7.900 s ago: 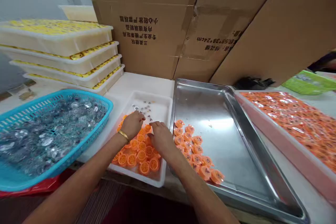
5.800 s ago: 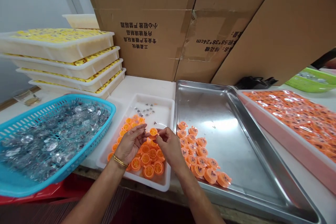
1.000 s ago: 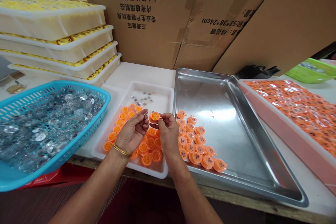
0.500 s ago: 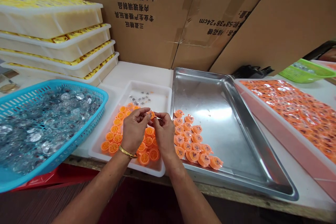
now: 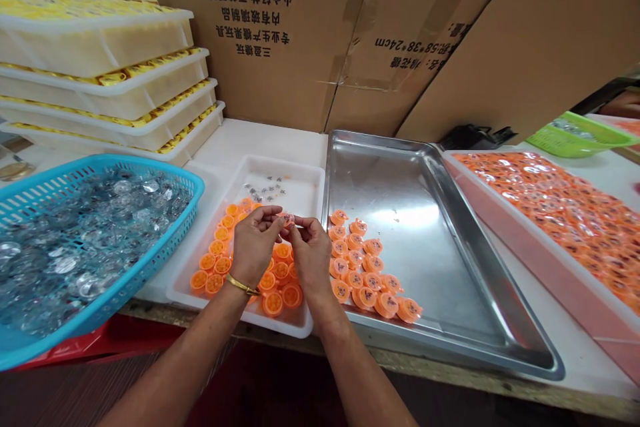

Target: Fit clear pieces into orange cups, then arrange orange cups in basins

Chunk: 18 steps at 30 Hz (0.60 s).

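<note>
Pinching a small round orange plastic cup (image 5: 287, 219) from both sides, the left hand (image 5: 254, 245) and the right hand (image 5: 311, 257) meet near the centre of the frame, above a shallow white plastic tray (image 5: 305, 199). The left fingers are narrow, thumb and forefinger closed on the cup's left part; the right fingers are narrow too, gripping its right edge. A glossy, dark-marked face shows between them, though it is too small and too covered to tell whether any clear layer sits flush.

Handling this well likely calls for a level cup, one hand steadying its side while the other thumb presses evenly round the rim, without squeezing the soft-looking wall out of shape.

The cup's face seems to point upward and slightly toward the bottom of the frame. Being round, it has no clear long axis; its visible outline stretches left to right, and any tab is hidden by the right fingers.

Beneath lie round orange cups with yellow-orange insides (image 5: 273, 303), face up, with small dark flat pieces (image 5: 271, 190) toward the tray's top. Just right, on a rectangular steel tray (image 5: 465, 300), sit dark-marked orange cups (image 5: 386, 305), many with tabs toward the right.
</note>
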### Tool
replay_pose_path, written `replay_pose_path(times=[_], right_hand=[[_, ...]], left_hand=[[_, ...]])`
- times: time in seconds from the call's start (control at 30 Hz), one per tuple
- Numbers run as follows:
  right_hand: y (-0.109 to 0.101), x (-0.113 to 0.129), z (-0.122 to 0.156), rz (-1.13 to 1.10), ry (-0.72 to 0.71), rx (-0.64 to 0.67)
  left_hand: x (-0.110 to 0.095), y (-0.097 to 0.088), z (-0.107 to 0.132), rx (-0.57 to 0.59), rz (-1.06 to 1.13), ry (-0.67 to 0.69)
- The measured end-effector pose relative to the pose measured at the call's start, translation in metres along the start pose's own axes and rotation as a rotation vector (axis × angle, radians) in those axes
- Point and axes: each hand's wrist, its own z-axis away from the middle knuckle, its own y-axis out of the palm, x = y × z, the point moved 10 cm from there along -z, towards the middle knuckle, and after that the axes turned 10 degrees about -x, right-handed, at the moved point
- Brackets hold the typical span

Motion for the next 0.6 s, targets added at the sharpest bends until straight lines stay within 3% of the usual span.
replay_pose_path(times=[0.4, 0.6], right_hand=[[0.000, -0.001, 0.001, -0.023, 0.002, -0.012], [0.001, 0.004, 0.000, -0.010, -0.038, 0.001]], left_hand=[[0.003, -0.008, -0.002, -0.101, -0.039, -0.002], [-0.001, -0.011, -0.003, -0.101, -0.215, 0.090]])
